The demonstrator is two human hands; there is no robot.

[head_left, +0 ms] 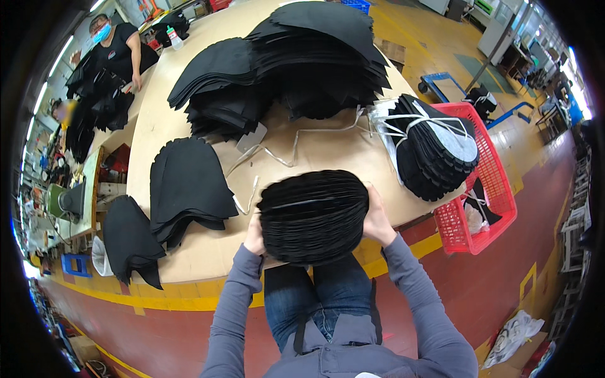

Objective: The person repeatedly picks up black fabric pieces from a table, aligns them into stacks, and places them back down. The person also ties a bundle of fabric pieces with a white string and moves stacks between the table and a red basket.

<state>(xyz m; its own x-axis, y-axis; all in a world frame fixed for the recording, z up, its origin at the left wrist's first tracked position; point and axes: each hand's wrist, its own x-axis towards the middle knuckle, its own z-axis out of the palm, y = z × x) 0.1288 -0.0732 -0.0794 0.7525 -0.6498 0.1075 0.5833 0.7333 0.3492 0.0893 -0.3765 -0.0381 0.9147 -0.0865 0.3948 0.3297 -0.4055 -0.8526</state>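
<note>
Between my two hands is a thick stack of black cut fabric pieces (314,217), its many layered edges facing up at the table's near edge. My left hand (254,235) presses its left side, and my right hand (378,219) grips the right side; the fingers are partly hidden behind the stack. To the left lie a smaller pile of black pieces (188,189) and another pile (131,236) that hangs over the table edge. A pale cloth strip (293,154) trails across the table beyond my hands.
Tall piles of black pieces (315,50) cover the far part of the tan table (157,126). At right, a tied bundle (435,148) rests near the corner, beside a red plastic basket (507,201). A masked person (123,47) stands far left, near a glue bottle (174,39).
</note>
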